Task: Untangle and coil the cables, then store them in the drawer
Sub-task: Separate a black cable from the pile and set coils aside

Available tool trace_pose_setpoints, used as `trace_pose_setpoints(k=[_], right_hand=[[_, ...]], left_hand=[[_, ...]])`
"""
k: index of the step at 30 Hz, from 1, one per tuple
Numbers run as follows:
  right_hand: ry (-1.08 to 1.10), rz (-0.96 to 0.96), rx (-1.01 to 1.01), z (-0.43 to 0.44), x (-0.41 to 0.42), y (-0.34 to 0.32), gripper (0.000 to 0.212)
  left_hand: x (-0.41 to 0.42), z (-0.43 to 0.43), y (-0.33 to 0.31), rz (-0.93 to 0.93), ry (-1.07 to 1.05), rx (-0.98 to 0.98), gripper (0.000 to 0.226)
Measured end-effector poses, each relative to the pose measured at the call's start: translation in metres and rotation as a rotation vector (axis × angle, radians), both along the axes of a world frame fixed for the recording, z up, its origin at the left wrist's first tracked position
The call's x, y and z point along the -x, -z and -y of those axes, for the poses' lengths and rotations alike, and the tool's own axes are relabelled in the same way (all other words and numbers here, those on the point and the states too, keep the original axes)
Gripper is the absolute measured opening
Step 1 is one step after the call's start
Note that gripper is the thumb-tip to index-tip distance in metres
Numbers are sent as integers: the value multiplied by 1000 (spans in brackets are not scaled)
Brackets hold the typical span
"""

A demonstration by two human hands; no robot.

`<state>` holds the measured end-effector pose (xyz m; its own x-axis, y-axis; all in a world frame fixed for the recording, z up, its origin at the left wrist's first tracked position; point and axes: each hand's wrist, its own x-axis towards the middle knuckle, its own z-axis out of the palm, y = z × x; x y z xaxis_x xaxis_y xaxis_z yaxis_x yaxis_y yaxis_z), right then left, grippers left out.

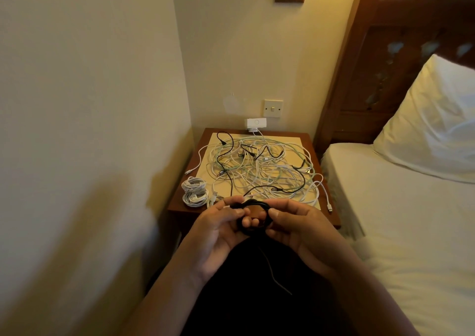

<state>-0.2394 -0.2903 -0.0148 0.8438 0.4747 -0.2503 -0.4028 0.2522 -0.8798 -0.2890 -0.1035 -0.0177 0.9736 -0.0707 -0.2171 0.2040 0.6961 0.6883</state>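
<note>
A black cable [253,204] wound into a small coil is held in front of me, just above the near edge of the bedside table [331,217]. My left hand [218,230] pinches the coil's left side, and my right hand [295,227] grips its right side. The cable's loose tail [272,271] hangs down below my hands. On the table top lies a tangled pile of white, pale green and black cables [262,168]. Two coiled white cables [194,191] sit at the table's near left corner.
A white adapter [255,124] is plugged in at the wall behind the table, under a light switch [273,108]. A wall stands close on the left. A bed with white sheet [398,207], pillow [431,122] and dark wooden headboard is on the right.
</note>
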Motion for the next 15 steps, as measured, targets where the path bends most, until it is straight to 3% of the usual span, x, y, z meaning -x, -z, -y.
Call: trace_pose_setpoints(k=[5,9,15], right_hand=[[24,-11,28,-3,2,13,25],[44,247,296,0,5,18,16],[53,542,471,-7,11,24,24]], left_hand=[[3,5,2,-67,-29,-193,40],[6,1,6,-118,-37,-380,30],[1,0,11,-255,-82,186,17]])
